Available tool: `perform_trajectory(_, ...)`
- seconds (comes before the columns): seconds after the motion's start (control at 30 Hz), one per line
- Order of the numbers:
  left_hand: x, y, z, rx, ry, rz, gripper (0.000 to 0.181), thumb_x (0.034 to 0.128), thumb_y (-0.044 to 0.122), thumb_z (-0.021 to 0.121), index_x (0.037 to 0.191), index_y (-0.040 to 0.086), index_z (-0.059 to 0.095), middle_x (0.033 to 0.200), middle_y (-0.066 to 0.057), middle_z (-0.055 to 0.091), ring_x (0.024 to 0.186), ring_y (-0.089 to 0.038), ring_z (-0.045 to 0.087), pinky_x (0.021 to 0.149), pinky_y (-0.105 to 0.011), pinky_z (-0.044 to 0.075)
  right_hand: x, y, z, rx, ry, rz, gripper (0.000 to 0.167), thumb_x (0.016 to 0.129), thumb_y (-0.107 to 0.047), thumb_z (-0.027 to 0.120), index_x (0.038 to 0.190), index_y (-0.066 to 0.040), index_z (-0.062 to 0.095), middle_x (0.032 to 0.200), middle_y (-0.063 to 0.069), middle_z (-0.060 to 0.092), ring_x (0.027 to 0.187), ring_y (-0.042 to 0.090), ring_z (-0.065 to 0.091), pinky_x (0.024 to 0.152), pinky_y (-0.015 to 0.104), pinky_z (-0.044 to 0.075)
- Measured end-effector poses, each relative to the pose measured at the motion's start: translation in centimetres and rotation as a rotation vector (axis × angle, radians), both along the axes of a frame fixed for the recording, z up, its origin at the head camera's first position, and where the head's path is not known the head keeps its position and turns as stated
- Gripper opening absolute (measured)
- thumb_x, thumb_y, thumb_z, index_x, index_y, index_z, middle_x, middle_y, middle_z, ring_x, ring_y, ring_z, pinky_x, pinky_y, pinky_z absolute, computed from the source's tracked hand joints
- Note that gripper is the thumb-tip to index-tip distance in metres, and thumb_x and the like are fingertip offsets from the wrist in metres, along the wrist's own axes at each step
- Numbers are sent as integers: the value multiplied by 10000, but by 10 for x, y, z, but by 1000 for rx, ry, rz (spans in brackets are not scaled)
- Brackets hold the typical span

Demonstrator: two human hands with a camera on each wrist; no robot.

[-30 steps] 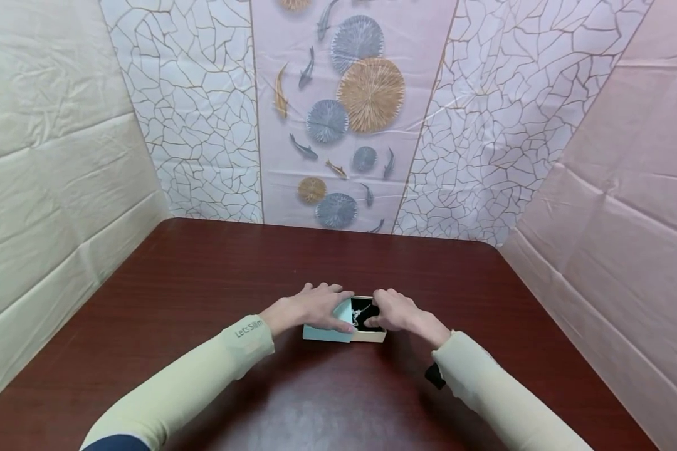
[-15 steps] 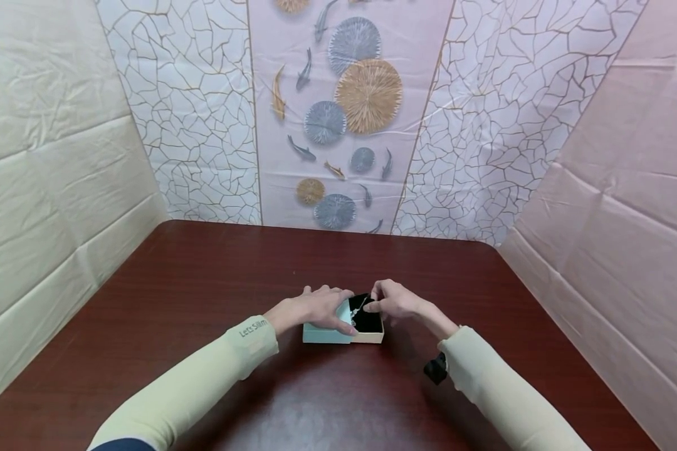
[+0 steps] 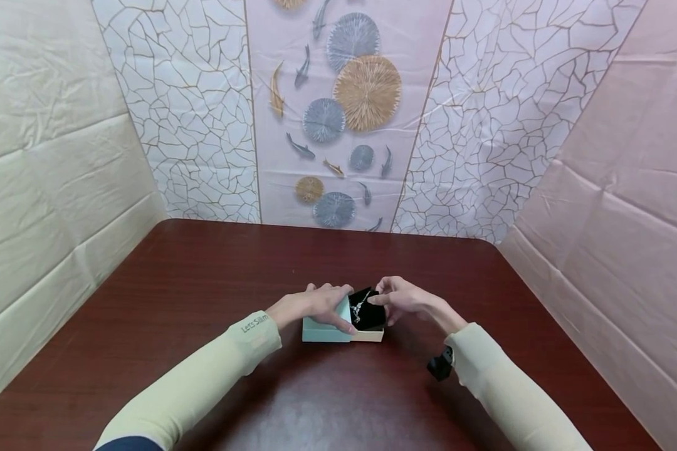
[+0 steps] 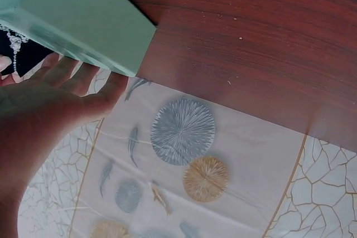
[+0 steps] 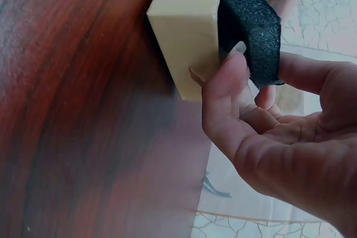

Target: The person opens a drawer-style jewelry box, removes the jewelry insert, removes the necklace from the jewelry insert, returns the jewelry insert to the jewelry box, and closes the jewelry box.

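Note:
A small drawer-style jewellery box sits on the table, its teal sleeve (image 3: 326, 334) covering the left part and its cream inner tray (image 3: 368, 337) pulled out to the right. My left hand (image 3: 318, 305) grips the sleeve, thumb at the front and fingers along the far side (image 4: 83, 15). A black foam insert (image 5: 259, 32) stands tilted, its right end raised out of the tray. My right hand (image 3: 403, 297) pinches that raised end between thumb and fingers. On the insert lies a silvery chain with sparkling stones (image 3: 358, 311). The insert's left end is hidden under the sleeve.
The dark red-brown table (image 3: 203, 269) reaches back to a patterned cloth wall (image 3: 338, 156). Pale cloth walls stand at the left (image 3: 51, 188) and right (image 3: 615, 175). A black wrist camera (image 3: 440, 364) hangs under my right wrist.
My right hand has moved up and slightly right, from the tray's end to the foam insert. The insert's right end has risen out of the tray. My left hand stays on the sleeve.

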State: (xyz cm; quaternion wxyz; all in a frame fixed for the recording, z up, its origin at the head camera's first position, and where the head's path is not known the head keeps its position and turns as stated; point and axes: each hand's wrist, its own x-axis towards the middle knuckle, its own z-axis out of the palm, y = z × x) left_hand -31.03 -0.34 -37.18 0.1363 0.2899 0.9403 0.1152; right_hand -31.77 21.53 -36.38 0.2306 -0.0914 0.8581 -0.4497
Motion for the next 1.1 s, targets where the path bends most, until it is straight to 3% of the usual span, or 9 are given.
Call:
perform_trajectory(0.3,-3,0,2,24,-20,-12,899,770,580,730,1453,149,334,1413,-32,522,1316,-236,429,981,-469,331,-2,18,11,-35,25,11,245,931,-148,629,1018,-11,445,800,20,511,573,175,549,622,388,544)
perform_trajectory(0.47,-8,-8,6,132,-28,-27,963,777,605,709,1489,121,276,1497,-64,423,1403,-276,298,1094,-503,257,-4,29,26,-48,47,22,263,940,-180,625,1032,-22,436,789,16,509,615,193,557,658,415,534)
perform_trajectory(0.57,-13,-10,15,314,-1,-17,831,835,539,685,1436,55,376,1433,-110,489,1336,-275,397,1096,-450,325,-4,33,39,-64,80,21,253,941,-185,624,1024,-31,441,788,12,551,638,190,571,658,395,537)
perform_trajectory(0.67,-15,-9,28,530,-7,3,534,923,412,626,1277,23,533,1195,-134,644,1093,-242,596,922,-357,494,-4,36,53,-85,130,29,260,944,-182,622,1031,-28,432,792,8,569,637,187,572,650,373,540)
perform_trajectory(0.8,-15,-4,44,789,-175,44,317,974,241,575,1169,-8,563,972,-151,687,799,-178,660,712,-290,554,-3,38,69,-103,190,34,260,945,-187,621,1024,-36,423,793,2,581,620,190,565,634,336,527)
perform_trajectory(0.93,-13,3,52,1007,-385,115,322,955,109,588,1210,-65,494,966,-137,660,715,-140,651,726,-300,571,-3,36,79,-116,223,37,261,947,-195,620,1028,-45,422,814,-2,607,627,204,574,651,339,519)
perform_trajectory(1.03,-13,8,53,1124,-452,161,308,934,51,597,1192,-71,482,947,-98,642,688,-142,648,747,-322,574,-2,34,83,-126,238,29,260,947,-198,621,1037,-51,426,827,-16,614,633,207,577,662,336,516)
perform_trajectory(1.1,-13,11,54,1168,-454,181,274,922,26,603,1156,-68,496,914,-74,640,676,-141,649,741,-327,575,-2,33,85,-138,251,13,253,946,-195,623,1038,-59,431,832,-22,616,629,193,581,661,327,517)
